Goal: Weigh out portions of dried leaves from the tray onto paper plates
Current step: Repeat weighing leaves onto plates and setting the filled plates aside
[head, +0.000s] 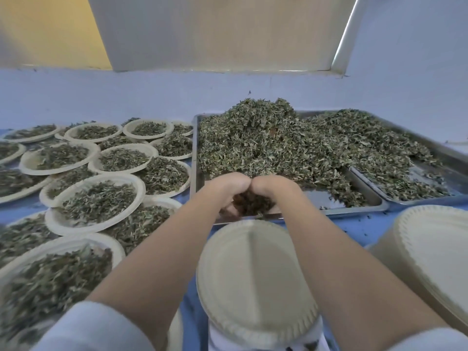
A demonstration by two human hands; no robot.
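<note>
A blue table (359, 228) stands against a pale blue wall (152, 97), with a light panel above it.

Fingers: both sets are curled inward and cupped together, knuckle to knuckle, clamped on a dark handful of dried leaves (253, 202). The left hand (225, 187) and the right hand (274, 188) touch each other above the near edge of the tray (196, 173). The fingertips themselves are hidden beneath the hands and the leaf load.

Tray: a metal tray lies directly beyond the hands, heaped with a large mound of loose leaves (266, 138). A second tray (453, 158) sits just beside it on the right, overlapping its corner, also carrying leaves but with bare metal showing at its near side.

Receiving plate: one empty paper plate (255, 282) rests just below the hands, nearer the person, on a white object whose type cannot be determined — only its lower edge shows beneath the plate rim.

Filled plates: to the left of the tray, many filled plates (98, 201) cover the table in overlapping rows, each holding a shallow layer of leaves.

Spare stock: a stack of empty plates (430, 252) stands at the right, near the plate under the hands — tilted toward the camera.

Forearms are bare; white sleeves (93, 330) appear at the bottom edge.
</note>
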